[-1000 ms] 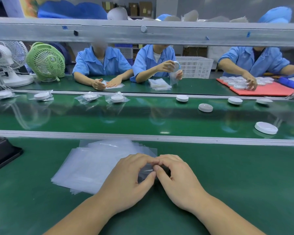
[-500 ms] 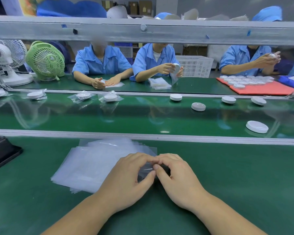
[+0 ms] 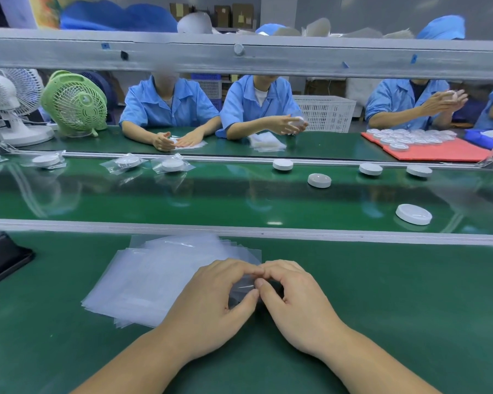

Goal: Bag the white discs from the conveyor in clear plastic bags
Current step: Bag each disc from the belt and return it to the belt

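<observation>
Leftward along the green conveyor belt (image 3: 239, 200) drift the round white plastic discs (image 3: 319, 180), while left hand (image 3: 211, 302) and right hand (image 3: 296, 302) stay together, curled fingers (image 3: 246, 299) pinching a clear plastic bag (image 3: 244, 284) at the bag stack's (image 3: 154, 280) right edge.

left grip (image 3: 211, 304), right grip (image 3: 299, 305): curled, tips together

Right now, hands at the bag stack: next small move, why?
Probably rub the pinched edge apart to open the clear bag: left hand and right hand both pinch it at the stack, neither holds a disc; the nearest bare disc lies on the belt.
</observation>
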{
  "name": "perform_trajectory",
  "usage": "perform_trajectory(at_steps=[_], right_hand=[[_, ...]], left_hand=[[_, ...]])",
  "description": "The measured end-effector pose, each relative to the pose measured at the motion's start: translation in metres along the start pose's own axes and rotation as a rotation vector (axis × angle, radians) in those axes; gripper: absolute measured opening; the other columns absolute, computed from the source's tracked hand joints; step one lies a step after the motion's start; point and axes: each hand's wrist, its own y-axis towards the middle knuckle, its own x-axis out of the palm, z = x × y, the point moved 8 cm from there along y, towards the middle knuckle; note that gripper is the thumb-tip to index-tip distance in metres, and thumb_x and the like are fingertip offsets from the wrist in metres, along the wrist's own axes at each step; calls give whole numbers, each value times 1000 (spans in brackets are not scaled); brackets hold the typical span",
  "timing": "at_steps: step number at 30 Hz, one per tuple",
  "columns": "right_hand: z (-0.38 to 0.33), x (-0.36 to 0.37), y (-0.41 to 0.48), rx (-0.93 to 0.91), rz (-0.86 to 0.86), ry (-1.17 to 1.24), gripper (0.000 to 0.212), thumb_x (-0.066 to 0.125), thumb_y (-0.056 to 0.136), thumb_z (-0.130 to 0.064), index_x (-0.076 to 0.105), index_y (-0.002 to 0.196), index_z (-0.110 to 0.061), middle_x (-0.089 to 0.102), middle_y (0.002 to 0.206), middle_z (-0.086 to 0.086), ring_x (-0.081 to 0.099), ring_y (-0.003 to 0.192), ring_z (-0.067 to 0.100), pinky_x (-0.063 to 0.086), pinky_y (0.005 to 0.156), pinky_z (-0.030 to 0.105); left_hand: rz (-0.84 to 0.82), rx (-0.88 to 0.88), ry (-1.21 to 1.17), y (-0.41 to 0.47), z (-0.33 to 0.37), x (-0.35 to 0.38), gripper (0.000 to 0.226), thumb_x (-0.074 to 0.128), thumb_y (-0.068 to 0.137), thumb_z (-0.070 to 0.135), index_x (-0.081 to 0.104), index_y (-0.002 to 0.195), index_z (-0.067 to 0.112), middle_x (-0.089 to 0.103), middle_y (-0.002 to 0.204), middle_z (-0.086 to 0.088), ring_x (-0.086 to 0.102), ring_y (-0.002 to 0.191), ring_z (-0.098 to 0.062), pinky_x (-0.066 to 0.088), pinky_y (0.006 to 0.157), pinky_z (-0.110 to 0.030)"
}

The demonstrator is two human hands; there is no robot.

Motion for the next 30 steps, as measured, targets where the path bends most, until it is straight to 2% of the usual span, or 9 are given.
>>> perform_trajectory(at_steps=[13,20,23,30], right_hand=[[-2,-1,-1,2,-2,1,18,54,101,-30,72,105,-34,63,107,-28,49,118,-3,39,104,21],[-2,-1,-1,11,-5,7,16,54,100,-31,68,97,-38,62,105,-29,48,116,-3,41,102,23],[-3,-2,-1,13,-2,17,17,53,100,-31,70,101,-36,62,106,-27,48,116,-3,41,102,23],[-6,-6,-2,12,31,41,21,55,98,-29,71,108,-37,62,109,-31,48,119,-5,39,103,19]], left_hand=[[0,4,-8,0,1,-1,29,52,91,49,52,119,56,55,118,40,50,115,9,39,94,-16],[-3,9,-2,0,1,-1,29,52,92,49,52,120,54,55,118,39,50,115,9,40,95,-16],[10,19,3,-1,3,-2,29,54,92,48,52,121,55,55,118,40,50,114,10,42,92,-17],[21,36,9,0,7,-6,33,55,92,46,51,124,54,54,122,40,50,117,10,41,98,-21]])
